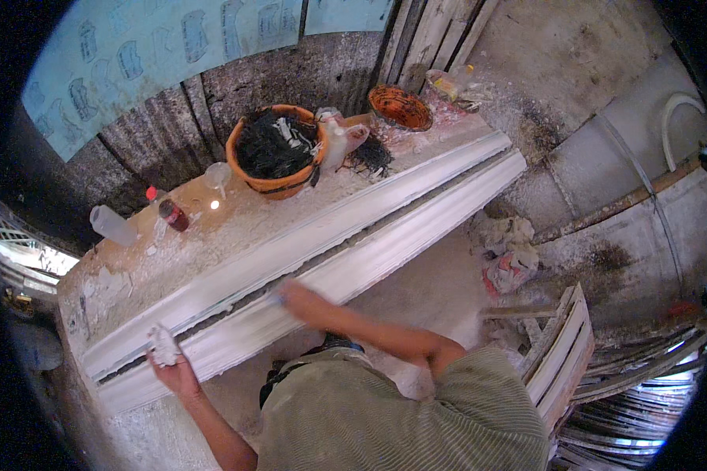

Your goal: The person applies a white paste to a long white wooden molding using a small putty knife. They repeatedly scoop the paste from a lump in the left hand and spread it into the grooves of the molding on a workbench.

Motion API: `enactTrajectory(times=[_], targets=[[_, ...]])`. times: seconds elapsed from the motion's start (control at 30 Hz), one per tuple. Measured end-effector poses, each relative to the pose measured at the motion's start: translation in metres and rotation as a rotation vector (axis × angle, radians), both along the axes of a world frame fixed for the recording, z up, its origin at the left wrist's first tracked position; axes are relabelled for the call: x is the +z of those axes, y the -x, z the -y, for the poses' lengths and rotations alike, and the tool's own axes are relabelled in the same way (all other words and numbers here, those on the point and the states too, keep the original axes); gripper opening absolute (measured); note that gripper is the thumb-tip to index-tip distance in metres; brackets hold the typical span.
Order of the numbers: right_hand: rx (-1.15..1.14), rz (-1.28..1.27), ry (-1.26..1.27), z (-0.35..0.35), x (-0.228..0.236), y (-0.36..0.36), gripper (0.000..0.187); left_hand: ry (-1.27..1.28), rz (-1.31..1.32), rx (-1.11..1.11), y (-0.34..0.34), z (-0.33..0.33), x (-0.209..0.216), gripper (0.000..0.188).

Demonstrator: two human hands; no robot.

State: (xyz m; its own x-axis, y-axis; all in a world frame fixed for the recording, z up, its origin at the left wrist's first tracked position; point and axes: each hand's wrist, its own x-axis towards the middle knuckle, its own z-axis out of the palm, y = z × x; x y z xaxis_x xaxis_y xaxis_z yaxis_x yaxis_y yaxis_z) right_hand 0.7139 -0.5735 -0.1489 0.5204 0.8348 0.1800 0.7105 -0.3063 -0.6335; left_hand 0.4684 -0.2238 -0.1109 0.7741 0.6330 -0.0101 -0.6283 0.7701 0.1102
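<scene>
I am seeing the left hand (173, 369) closing around a white plaster-caked wad (163, 345), pressing it on the near end of the long white plaster cornice moulding (346, 235) lying across the workbench (133, 275). The right hand (291, 294) is blurring against the moulding's front face; I cannot tell its grip. Behind, an orange basin (279, 184) is holding dark fibre.

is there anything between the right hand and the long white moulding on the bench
Nothing visible. The right hand already lies on the long white moulding, though blurred. The left hand holds a white lump against its near end. The orange basket stands farther back on the bench.
</scene>
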Motion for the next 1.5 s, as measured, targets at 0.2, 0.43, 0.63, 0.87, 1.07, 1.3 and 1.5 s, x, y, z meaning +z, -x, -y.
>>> enactTrajectory(times=[0.2, 0.43, 0.63, 0.87, 1.07, 1.3, 1.5], targets=[[-0.783, 0.026, 0.214, 0.275, -0.031, -0.248, 0.032, -0.191, 0.236, 0.157, 0.003, 0.007, 0.084, 0.032], [-1.021, 0.408, 0.528, 0.411, -0.049, -0.346, 0.034, 0.597, 0.645, 0.278, 0.033, 0.059, 0.14, 0.041], [-0.7, 0.654, 0.615, 0.328, -0.075, -0.293, 0.019, 0.108, 0.439, 0.145, 0.029, 0.094, 0.149, 0.028], [-0.608, 0.279, 0.622, 0.137, -0.029, -0.144, 0.027, 0.109, 0.503, 0.36, 0.055, 0.094, 0.161, 0.019], [-0.476, 0.294, 0.441, -0.021, -0.015, -0.025, 0.035, 0.293, 0.378, 0.613, 0.181, 0.059, 0.097, 0.026], [-0.346, 0.257, 0.357, -0.191, -0.01, 0.095, 0.042, 0.4, 0.264, 0.62, 0.319, 0.032, 0.063, 0.027], [-0.189, 0.258, 0.191, -0.33, -0.018, 0.192, 0.04, 0.473, 0.333, 0.746, 0.39, 0.016, 0.074, 0.032]])
